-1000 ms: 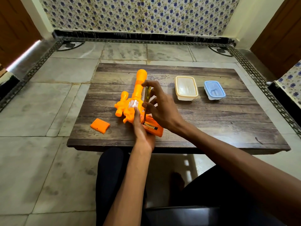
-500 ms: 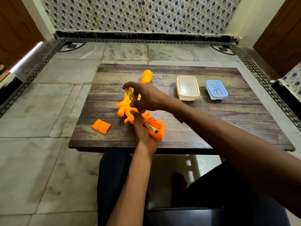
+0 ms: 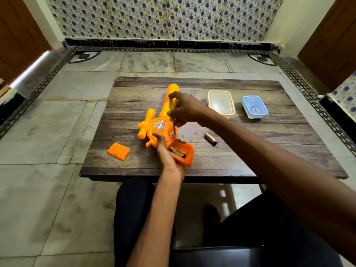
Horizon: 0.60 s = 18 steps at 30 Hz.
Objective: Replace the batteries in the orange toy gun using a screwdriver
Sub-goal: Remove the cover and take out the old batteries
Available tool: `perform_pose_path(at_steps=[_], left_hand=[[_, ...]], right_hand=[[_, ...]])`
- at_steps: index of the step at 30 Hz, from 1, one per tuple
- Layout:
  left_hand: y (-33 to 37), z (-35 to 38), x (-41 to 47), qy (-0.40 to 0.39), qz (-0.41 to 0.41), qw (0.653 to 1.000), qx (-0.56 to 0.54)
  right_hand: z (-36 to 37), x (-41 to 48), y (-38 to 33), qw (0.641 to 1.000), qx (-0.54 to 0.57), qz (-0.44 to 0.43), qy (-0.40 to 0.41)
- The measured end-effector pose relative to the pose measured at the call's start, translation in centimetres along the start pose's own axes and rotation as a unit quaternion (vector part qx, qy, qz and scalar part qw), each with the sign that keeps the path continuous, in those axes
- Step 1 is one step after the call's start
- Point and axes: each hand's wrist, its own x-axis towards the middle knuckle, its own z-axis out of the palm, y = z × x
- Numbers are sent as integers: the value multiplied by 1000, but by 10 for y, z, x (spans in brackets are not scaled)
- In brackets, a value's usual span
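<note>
One view, from the head camera, looking down over both forearms. The gun (image 3: pixel 163 112) lies on its side on the desk (image 3: pixel 250 151), near the front edge, with the muzzle pointing away from the person. The left hand (image 3: pixel 167 155) holds it by the grip, fingers (image 3: pixel 157 137) wrapped round the plastic just beside the open bay, in which batteries (image 3: pixel 178 152) show. The right hand (image 3: pixel 185 110) is clenched on the yellow handle of the screwdriver (image 3: pixel 170 104). The tool stands nearly upright with its tip down at the gun's body above the bay; whether the tip touches cannot be told. A loose battery (image 3: pixel 211 139) lies on the desk just right of the gun, and the cover (image 3: pixel 118 151) lies apart to the left. A cream box (image 3: pixel 221 102) and a blue box (image 3: pixel 254 106), both lidded, stand well apart at the far right.

Handling, as judged: the gun looks like hollow moulded plastic, so light, stiff and smooth. It would probably skid under tool pressure, so the grip is the sound place to pin it. A battery is small, slick and apt to roll, and is best pinched across its sides.
</note>
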Motion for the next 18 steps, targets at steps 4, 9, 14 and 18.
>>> perform_pose_path(at_steps=[4,9,14,18], left_hand=[[2,2,-2,4,9,1000,2],[6,2,-4,28,-9,999,-18],[6,1,-6,29,-14,999,-5],[6,1,-4,33,-6,999,5]], right_hand=[[-20,-15,26,997,-19,52,53],[-14,-23,52,980,-188,67,15],[3,-23,58,952,-303,52,16],[4,-23,58,948,-315,43,30]])
